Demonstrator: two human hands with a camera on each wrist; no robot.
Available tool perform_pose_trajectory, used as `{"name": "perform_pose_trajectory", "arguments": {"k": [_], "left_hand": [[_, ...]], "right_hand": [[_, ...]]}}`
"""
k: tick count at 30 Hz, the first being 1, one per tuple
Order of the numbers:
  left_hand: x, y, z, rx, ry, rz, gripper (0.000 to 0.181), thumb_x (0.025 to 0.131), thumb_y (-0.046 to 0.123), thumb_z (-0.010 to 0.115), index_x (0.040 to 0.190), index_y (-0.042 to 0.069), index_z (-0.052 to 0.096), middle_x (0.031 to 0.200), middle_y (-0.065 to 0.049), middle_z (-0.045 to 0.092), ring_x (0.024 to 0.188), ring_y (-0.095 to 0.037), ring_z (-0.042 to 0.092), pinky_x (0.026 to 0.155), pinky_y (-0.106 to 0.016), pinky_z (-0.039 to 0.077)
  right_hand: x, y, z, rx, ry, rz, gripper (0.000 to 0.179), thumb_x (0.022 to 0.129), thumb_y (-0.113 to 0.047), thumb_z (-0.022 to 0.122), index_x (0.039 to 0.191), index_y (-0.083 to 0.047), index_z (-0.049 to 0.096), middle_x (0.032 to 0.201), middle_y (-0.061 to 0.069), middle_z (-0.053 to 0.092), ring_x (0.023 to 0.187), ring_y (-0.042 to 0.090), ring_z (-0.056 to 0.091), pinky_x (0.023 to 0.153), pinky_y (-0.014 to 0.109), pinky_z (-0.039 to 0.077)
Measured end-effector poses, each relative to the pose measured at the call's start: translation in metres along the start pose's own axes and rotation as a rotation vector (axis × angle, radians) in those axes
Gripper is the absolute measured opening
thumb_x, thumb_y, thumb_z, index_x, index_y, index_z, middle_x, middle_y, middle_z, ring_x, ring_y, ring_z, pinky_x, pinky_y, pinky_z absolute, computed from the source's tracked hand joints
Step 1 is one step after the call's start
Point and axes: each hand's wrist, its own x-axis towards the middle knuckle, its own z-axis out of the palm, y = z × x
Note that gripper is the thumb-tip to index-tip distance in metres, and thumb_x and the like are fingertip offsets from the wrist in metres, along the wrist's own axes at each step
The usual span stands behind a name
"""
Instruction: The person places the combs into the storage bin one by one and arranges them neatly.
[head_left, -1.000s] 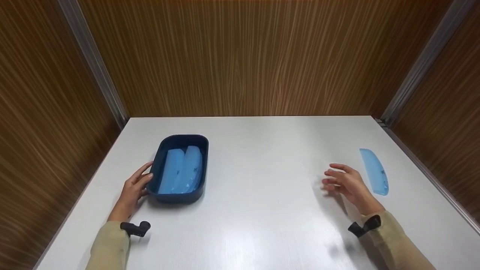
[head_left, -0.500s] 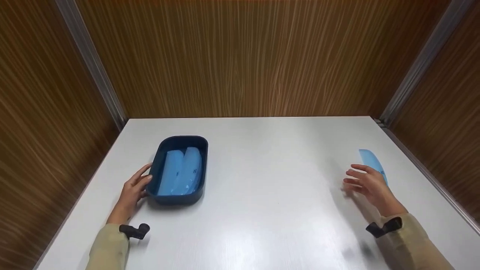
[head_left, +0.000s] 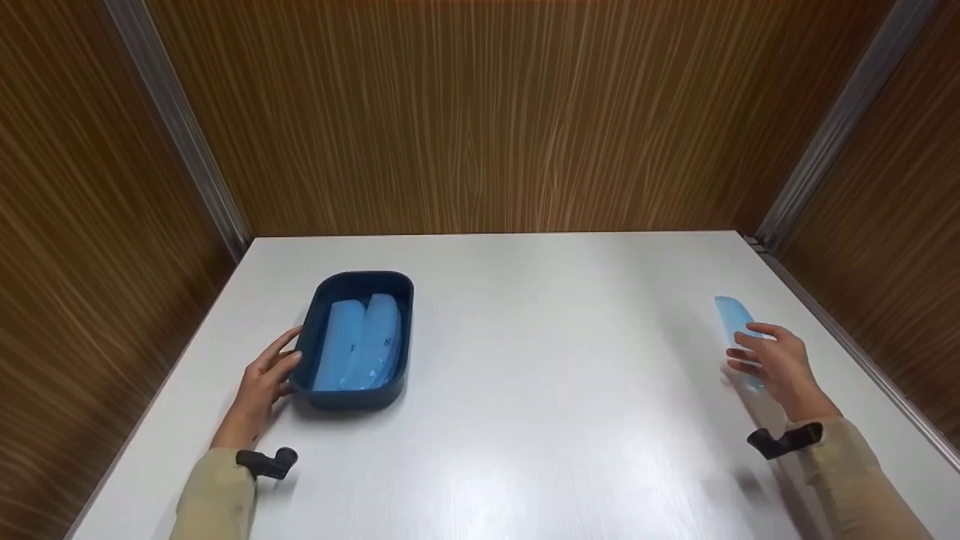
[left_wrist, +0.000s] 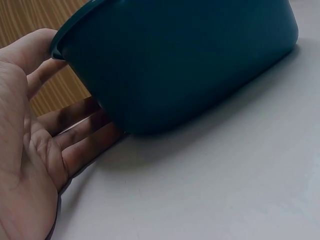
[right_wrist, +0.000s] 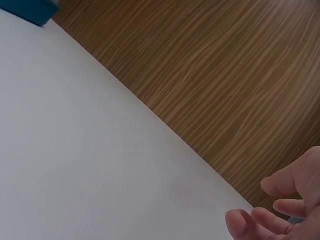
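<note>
At the left in the head view stands a dark blue rounded box (head_left: 349, 400), open at the top. Two light blue, curved, glossy pieces (head_left: 380, 341) lie side by side in it, each with a small dark mark. My left hand (head_left: 260, 381) touches the box's left side; in the left wrist view its thumb reaches the rim and its fingers lie against the lower wall. My right hand (head_left: 780, 369), fingers loosely bent, is over a similar light blue curved piece (head_left: 730, 310) on the right of the table and hides much of it.
The white table (head_left: 525, 360) runs back to a wood-grain panel (head_left: 480, 120). Wood-grain side walls with metal corner strips stand left and right. Each wrist wears a small black camera mount (head_left: 784, 440).
My right hand has moved to the right, from beside the lone light blue piece to over it. The left hand stays at the box.
</note>
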Motion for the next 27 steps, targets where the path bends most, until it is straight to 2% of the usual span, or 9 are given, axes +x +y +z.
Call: {"name": "perform_pose_trajectory", "arguments": {"k": [6,9,13,17,20,21,24,27], "left_hand": [[-0.001,0.0,0.0,-0.006,-0.002,0.006,0.049,0.084,0.037,0.05,0.13,0.034,0.033,0.127,-0.013,0.039,0.112,-0.026,0.04,0.081,-0.036,0.039],[-0.001,0.001,0.0,-0.007,-0.001,0.0,0.049,0.084,0.038,0.051,0.13,0.034,0.034,0.126,-0.013,0.039,0.111,-0.026,0.041,0.08,-0.035,0.04],[-0.001,0.001,0.001,-0.007,-0.002,0.003,0.049,0.084,0.037,0.05,0.13,0.033,0.033,0.126,-0.013,0.039,0.112,-0.027,0.04,0.079,-0.034,0.04],[0.0,0.001,0.001,-0.006,-0.007,0.007,0.049,0.085,0.036,0.05,0.131,0.033,0.032,0.127,-0.013,0.038,0.113,-0.026,0.039,0.079,-0.033,0.04],[0.0,0.001,0.001,-0.025,-0.006,0.012,0.049,0.085,0.036,0.05,0.13,0.033,0.033,0.125,-0.014,0.039,0.11,-0.026,0.042,0.078,-0.033,0.041],[0.0,0.001,0.001,-0.032,-0.006,0.016,0.049,0.085,0.036,0.051,0.13,0.033,0.033,0.125,-0.014,0.04,0.109,-0.027,0.043,0.077,-0.033,0.041],[0.0,0.001,0.001,-0.054,-0.003,0.024,0.05,0.084,0.036,0.052,0.13,0.031,0.034,0.123,-0.017,0.04,0.107,-0.028,0.045,0.076,-0.034,0.042],[0.0,0.001,0.001,-0.047,0.003,0.021,0.05,0.083,0.036,0.052,0.13,0.032,0.035,0.123,-0.016,0.041,0.107,-0.028,0.045,0.075,-0.033,0.043]], "right_hand": [[0.005,0.0,-0.012,-0.024,0.074,-0.002,0.07,0.075,-0.026,0.065,0.127,-0.002,0.023,0.112,0.015,0.033,0.081,0.019,0.059,0.075,0.033,0.044],[0.008,0.001,-0.016,-0.077,0.123,0.009,0.074,0.077,-0.028,0.063,0.13,-0.001,0.019,0.112,0.014,0.033,0.084,0.018,0.057,0.075,0.032,0.044],[0.018,0.006,-0.019,-0.217,0.202,0.018,0.075,0.08,-0.033,0.058,0.133,-0.002,0.016,0.116,0.017,0.034,0.097,0.025,0.048,0.077,0.032,0.043],[0.033,0.012,-0.024,-0.347,0.262,0.001,0.076,0.08,-0.037,0.056,0.134,-0.002,0.016,0.123,0.025,0.03,0.107,0.035,0.039,0.079,0.039,0.042],[0.041,0.015,-0.027,-0.446,0.287,-0.004,0.075,0.08,-0.038,0.056,0.133,-0.002,0.018,0.126,0.026,0.029,0.108,0.039,0.037,0.072,0.043,0.043],[0.042,0.015,-0.027,-0.488,0.299,-0.008,0.073,0.08,-0.037,0.055,0.133,-0.001,0.019,0.125,0.027,0.03,0.107,0.04,0.038,0.065,0.043,0.044],[0.041,0.013,-0.025,-0.606,0.295,-0.024,0.07,0.082,-0.034,0.053,0.131,0.003,0.02,0.124,0.031,0.03,0.107,0.044,0.036,0.068,0.047,0.043],[0.038,0.012,-0.02,-0.675,0.278,-0.029,0.071,0.081,-0.031,0.053,0.13,0.008,0.019,0.124,0.035,0.026,0.107,0.048,0.034,0.076,0.056,0.036]]}}
